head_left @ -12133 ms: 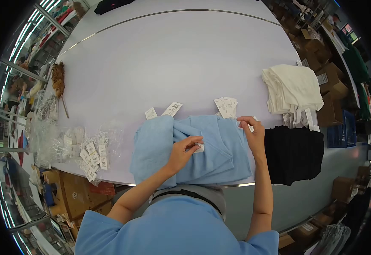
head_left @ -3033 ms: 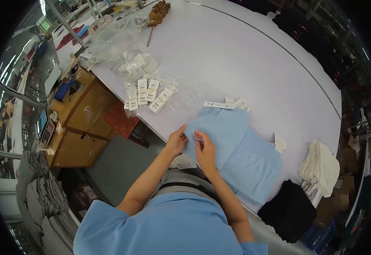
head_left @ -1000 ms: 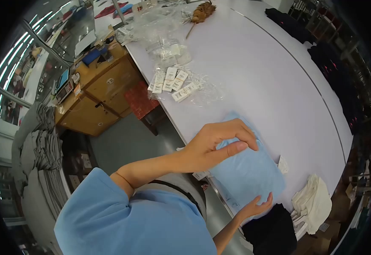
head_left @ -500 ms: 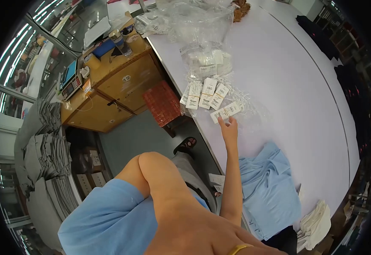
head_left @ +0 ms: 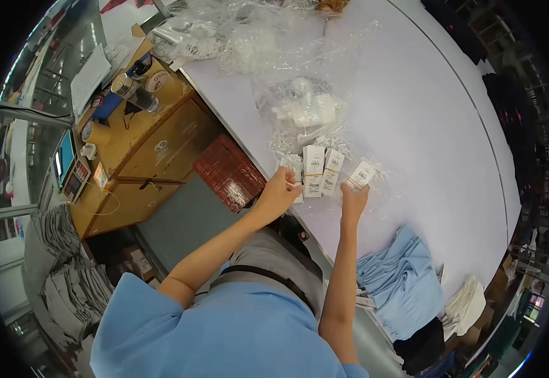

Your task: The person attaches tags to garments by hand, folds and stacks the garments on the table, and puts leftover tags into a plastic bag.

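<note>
Bundles of white printed hang tags (head_left: 313, 171), bound with elastic bands, lie side by side on the pale table. At the left end of the row my left hand (head_left: 277, 195) has its fingers curled on a bundle of tags (head_left: 294, 165), partly covering it. My right hand (head_left: 354, 200) grips another banded bundle of tags (head_left: 362, 173) between thumb and fingers, to the right of the row. White strings (head_left: 340, 146) trail from the tags' far ends. Just behind them lies a clear plastic bag (head_left: 306, 107) with white contents.
More clear plastic (head_left: 243, 41) is heaped at the far end of the table (head_left: 425, 145). Folded light-blue cloth (head_left: 407, 283) lies near my right forearm, with cream cloth (head_left: 465, 307) beyond. Left are a red stool (head_left: 230, 173) and a wooden cabinet (head_left: 161, 148) bearing a bottle and scale.
My left arm has come into view, reaching the leftmost tags. My right hand has closed on the right bundle and turned it more upright. The camera view has shifted.
</note>
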The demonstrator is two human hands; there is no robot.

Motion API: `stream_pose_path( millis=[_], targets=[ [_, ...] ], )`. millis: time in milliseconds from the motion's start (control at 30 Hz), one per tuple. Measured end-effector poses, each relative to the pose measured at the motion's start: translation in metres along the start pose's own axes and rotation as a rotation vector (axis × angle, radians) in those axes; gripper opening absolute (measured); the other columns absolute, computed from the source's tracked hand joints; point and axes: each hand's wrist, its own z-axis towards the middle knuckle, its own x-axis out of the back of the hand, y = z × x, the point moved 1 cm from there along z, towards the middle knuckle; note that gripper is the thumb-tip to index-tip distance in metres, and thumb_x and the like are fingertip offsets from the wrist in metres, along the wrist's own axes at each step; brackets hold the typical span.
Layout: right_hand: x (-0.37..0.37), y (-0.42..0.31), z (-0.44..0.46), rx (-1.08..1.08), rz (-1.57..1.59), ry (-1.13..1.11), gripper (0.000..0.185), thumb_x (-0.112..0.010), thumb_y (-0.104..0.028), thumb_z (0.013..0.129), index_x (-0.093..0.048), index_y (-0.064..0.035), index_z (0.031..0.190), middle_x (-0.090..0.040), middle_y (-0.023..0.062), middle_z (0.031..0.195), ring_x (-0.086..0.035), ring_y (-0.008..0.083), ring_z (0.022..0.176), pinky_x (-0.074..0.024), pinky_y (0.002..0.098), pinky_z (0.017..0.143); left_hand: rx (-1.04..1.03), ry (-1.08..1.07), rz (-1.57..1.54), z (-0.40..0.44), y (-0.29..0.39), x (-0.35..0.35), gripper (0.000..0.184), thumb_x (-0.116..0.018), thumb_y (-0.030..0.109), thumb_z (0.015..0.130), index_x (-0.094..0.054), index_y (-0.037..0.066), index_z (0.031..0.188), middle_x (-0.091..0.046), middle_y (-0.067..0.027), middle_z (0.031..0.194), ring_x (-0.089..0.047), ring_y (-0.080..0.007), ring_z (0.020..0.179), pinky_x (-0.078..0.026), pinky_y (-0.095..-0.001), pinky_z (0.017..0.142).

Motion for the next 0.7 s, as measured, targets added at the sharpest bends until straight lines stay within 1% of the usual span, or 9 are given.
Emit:
stream_pose_path(
  millis=[67,100,167,333,367,500,600,667,700],
  targets=[
    [-0.028,0.023,0.024,0.137,-0.289,-0.099,0.070,-0.081,-0.027,0.077,-0.049,0.0103,0.127,-0.058,0.0231,0.116,-0.062,0.0369,0.099,-0.0528,0.0427,0.090,-0.024,0.071,0.091,0.027,-0.047,-0.013,0.043,-0.071,0.005,0.087,-0.048,-0.003,0.124,-0.056,-0.0125,0.103,-0.059,-0.0227,0.088,-0.051,-0.0333,0.083],
    [-0.040,0.023,0.029,0.144,-0.292,-0.092,0.070,-0.081,-0.027,0.077,-0.049,0.0103,0.127,-0.058,0.0231,0.116,-0.062,0.0369,0.099,-0.0528,0.0427,0.090,-0.046,0.148,0.193,0.037,-0.060,-0.019,0.048,-0.072,0.005,0.087,-0.046,-0.003,0.127,-0.056,-0.0129,0.105,-0.059,-0.0237,0.091,-0.051,-0.0349,0.084],
    [-0.057,0.024,0.037,0.099,-0.252,-0.002,0.045,-0.079,-0.016,0.081,-0.062,0.0096,0.114,-0.068,0.0167,0.096,-0.066,0.0235,0.077,-0.0564,0.0313,0.074,-0.084,0.312,0.396,0.050,-0.077,-0.029,0.058,-0.075,0.005,0.085,-0.043,-0.002,0.133,-0.055,-0.0136,0.108,-0.059,-0.0256,0.096,-0.052,-0.0380,0.085],
    [-0.056,0.049,0.071,0.106,-0.355,-0.168,0.048,-0.081,-0.017,0.081,-0.061,0.0091,0.117,-0.070,0.0162,0.096,-0.067,0.0219,0.074,-0.0562,0.0281,0.071,-0.246,0.592,0.706,0.057,-0.067,-0.042,0.069,-0.079,0.005,0.081,-0.040,-0.001,0.137,-0.054,-0.0163,0.111,-0.058,-0.0278,0.103,-0.051,-0.0398,0.087],
    [-0.051,0.040,0.066,0.112,-0.352,-0.167,0.048,-0.081,-0.017,0.081,-0.061,0.0091,0.117,-0.070,0.0162,0.096,-0.067,0.0219,0.074,-0.0562,0.0281,0.071,-0.252,0.596,0.705,0.059,-0.070,-0.042,0.069,-0.079,0.005,0.081,-0.040,-0.001,0.137,-0.054,-0.0163,0.111,-0.058,-0.0278,0.103,-0.051,-0.0398,0.087],
    [-0.026,-0.028,0.007,-0.109,0.438,-0.467,0.060,-0.086,-0.029,0.078,-0.061,0.0077,0.119,-0.065,0.0202,0.109,-0.065,0.0299,0.098,-0.0556,0.0411,0.086,-0.330,0.577,0.379,0.068,-0.097,-0.033,0.072,-0.078,0.003,0.080,-0.038,0.000,0.140,-0.059,-0.0148,0.103,-0.062,-0.0283,0.095,-0.052,-0.0386,0.083],
    [-0.051,0.003,0.008,-0.062,0.342,-0.514,0.049,-0.082,-0.018,0.084,-0.060,0.0072,0.120,-0.068,0.0186,0.109,-0.067,0.0251,0.099,-0.0556,0.0371,0.086,-0.172,0.475,0.220,0.058,-0.087,-0.029,0.069,-0.075,-0.001,0.081,-0.038,0.002,0.140,-0.061,-0.0137,0.099,-0.063,-0.0279,0.088,-0.053,-0.0379,0.081],
    [-0.067,0.029,0.018,0.263,-0.265,-0.354,0.043,-0.073,-0.009,0.091,-0.058,0.0063,0.128,-0.066,0.0207,0.122,-0.067,0.0247,0.104,-0.0556,0.0333,0.085,-0.028,0.359,0.060,0.056,-0.072,-0.029,0.068,-0.071,-0.005,0.081,-0.039,0.004,0.140,-0.063,-0.0126,0.095,-0.064,-0.0276,0.081,-0.053,-0.0372,0.078],
    [-0.061,0.020,0.020,0.269,-0.259,-0.336,0.043,-0.073,-0.009,0.091,-0.058,0.0063,0.128,-0.066,0.0207,0.122,-0.067,0.0247,0.104,-0.0556,0.0333,0.085,-0.043,0.347,0.063,0.057,-0.067,-0.028,0.068,-0.071,-0.005,0.081,-0.039,0.004,0.140,-0.063,-0.0126,0.095,-0.064,-0.0276,0.081,-0.053,-0.0372,0.078]
  ],
)
